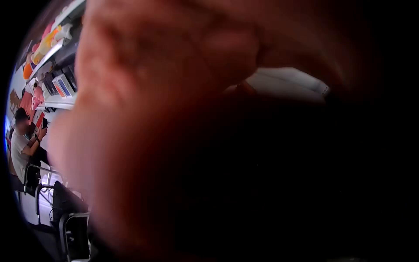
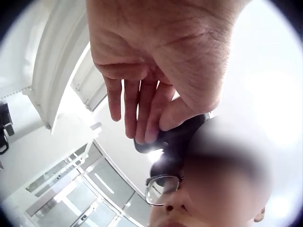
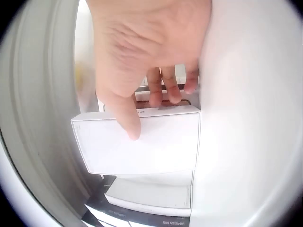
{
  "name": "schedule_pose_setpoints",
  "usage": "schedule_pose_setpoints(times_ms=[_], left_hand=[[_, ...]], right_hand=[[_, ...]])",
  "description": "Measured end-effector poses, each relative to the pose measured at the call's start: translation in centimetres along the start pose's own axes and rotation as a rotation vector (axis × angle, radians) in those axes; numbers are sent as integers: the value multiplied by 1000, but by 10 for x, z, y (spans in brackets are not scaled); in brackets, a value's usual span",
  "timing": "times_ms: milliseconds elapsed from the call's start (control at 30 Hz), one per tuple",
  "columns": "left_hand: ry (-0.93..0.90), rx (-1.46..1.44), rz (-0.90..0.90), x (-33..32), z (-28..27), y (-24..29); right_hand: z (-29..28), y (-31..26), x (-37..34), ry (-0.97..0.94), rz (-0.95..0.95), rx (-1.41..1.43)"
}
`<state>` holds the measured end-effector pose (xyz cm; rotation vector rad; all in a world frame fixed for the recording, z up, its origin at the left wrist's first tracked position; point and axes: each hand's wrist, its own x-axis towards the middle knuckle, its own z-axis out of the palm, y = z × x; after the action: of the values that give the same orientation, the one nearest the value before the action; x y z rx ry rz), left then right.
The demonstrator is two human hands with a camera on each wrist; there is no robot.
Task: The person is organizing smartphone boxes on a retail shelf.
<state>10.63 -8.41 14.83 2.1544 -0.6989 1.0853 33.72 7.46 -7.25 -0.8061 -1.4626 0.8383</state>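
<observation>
My left hand (image 2: 158, 56) is raised to a dark device (image 2: 182, 142) worn on the person's head, its thumb and fingertips gripping the edge. In the head view a blurred hand (image 1: 126, 83) covers most of the picture. My right hand (image 3: 147, 47) holds a white box (image 3: 151, 149) by its upper edge, thumb on the broad face and fingers behind. Below this box lies another white box (image 3: 149, 194), on top of dark and white boxes (image 3: 128, 215) with small lettering.
A pale wall or panel (image 3: 251, 113) rises right of the boxes, and a grey ridged surface (image 3: 40, 94) stands left. In the head view, shelves (image 1: 61, 102) hold toys and boxes; a person (image 1: 22, 150) and metal-framed chairs (image 1: 74, 236) are at the left.
</observation>
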Motion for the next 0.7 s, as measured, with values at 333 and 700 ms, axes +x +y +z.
schedule_pose_setpoints(times_ms=[333, 700], left_hand=[[19, -82, -197, -15, 7, 0], [-551, -190, -991, -236, 199, -86]], right_hand=[[-4, -1, 0, 14, 82, -8], [-2, -3, 1, 30, 135, -73]])
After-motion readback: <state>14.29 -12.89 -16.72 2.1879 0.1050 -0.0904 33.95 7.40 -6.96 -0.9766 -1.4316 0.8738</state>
